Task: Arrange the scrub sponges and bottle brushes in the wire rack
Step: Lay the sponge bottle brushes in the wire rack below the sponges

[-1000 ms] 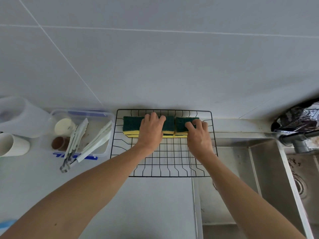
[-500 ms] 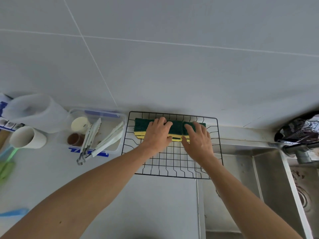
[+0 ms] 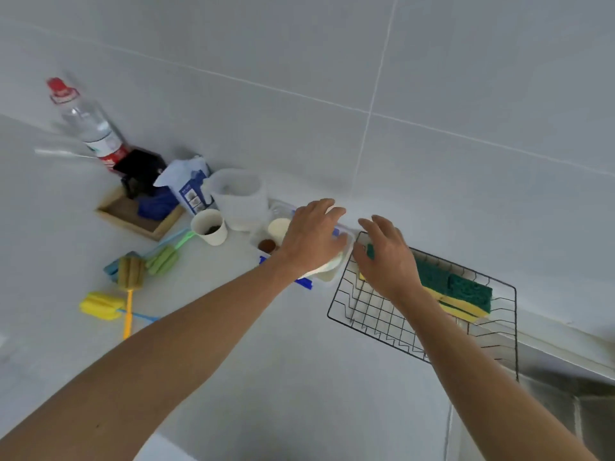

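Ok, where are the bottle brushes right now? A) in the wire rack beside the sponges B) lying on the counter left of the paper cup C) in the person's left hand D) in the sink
B: the bottle brushes lie on the counter, down-left of the paper cup; the wire rack holds only scrub sponges.

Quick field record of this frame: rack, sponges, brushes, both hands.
rack: black wire rack on white counter, beside sink
sponges: green-and-yellow scrub sponges in a row along rack's back edge
brushes: foam bottle brushes on counter far left, outside rack
left hand: open, empty, over clear plastic container
right hand: open, over the left end of the sponge row; contact unclear
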